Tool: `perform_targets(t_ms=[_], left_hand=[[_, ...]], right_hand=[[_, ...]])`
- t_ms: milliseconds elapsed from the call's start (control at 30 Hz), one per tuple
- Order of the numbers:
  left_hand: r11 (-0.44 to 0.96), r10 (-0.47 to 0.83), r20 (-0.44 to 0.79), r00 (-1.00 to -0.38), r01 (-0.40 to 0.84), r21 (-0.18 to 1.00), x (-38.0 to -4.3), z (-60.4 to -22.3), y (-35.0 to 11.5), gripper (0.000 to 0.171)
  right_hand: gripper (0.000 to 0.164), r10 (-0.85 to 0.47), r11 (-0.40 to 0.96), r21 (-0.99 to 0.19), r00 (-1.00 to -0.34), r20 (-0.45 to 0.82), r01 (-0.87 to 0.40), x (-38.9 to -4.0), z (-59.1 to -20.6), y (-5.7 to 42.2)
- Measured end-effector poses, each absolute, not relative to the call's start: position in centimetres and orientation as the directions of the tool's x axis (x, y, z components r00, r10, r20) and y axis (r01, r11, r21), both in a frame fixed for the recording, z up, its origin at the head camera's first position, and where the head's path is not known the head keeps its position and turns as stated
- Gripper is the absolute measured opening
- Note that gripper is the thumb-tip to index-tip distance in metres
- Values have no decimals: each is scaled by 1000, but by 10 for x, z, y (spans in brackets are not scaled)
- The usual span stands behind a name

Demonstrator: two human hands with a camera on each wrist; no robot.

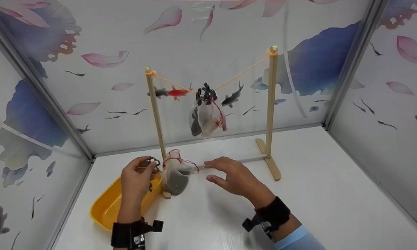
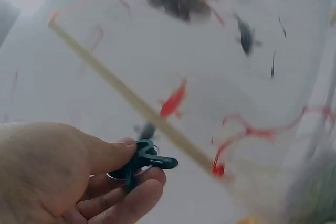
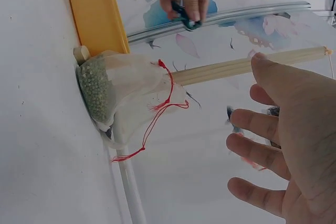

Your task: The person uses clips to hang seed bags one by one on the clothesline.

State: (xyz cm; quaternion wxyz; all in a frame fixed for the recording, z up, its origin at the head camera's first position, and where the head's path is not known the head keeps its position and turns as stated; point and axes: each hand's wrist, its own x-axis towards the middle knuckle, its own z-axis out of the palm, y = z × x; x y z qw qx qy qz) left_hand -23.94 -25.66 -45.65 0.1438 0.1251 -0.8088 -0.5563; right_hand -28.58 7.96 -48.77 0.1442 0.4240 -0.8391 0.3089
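Observation:
In the head view my left hand is raised over the near end of a yellow basin. Its thumb and fingers pinch a small dark green clip, clearest in the left wrist view. A translucent drawstring bag with red cords stands just right of that hand; in the right wrist view its bottom is filled with greenish grains. To the right of the bag is my right hand, fingers spread and holding nothing. Beyond both hands, similar bags hang from an orange cord, held by several dark clips.
Two wooden posts carry the sagging cord, joined low down by a pale bar. The right post has a wooden foot. The yellow basin sits at the left on the white table, with printed panels around it.

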Motion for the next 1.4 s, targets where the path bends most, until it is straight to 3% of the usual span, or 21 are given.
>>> perform_targets(t_ms=[267, 500, 700, 900, 1133, 1400], left_hand=[[93, -305, 143, -942, 120, 988, -237, -453, -167, 33], [-127, -293, 92, -952, 135, 983, -240, -461, -124, 18], [-183, -345, 75, -936, 146, 972, -238, -466, -111, 20], [-191, -347, 84, -934, 158, 969, -236, -468, -108, 36], [-230, -274, 56, -960, 122, 965, -238, -469, -108, 21], [-182, -180, 5, -984, 38, 983, -240, -471, -111, 20]], right_hand=[[48, -530, 481, -325, -565, 632, -814, -281, -481, 74], [55, -461, 501, -352, -588, 665, -791, -275, -480, 65], [48, -411, 502, -369, -592, 694, -782, -275, -481, 64], [45, -420, 493, -329, -551, 721, -805, -276, -481, 65], [41, -387, 476, -328, -530, 755, -816, -278, -482, 70], [43, -395, 438, -288, -470, 789, -852, -278, -484, 74]])
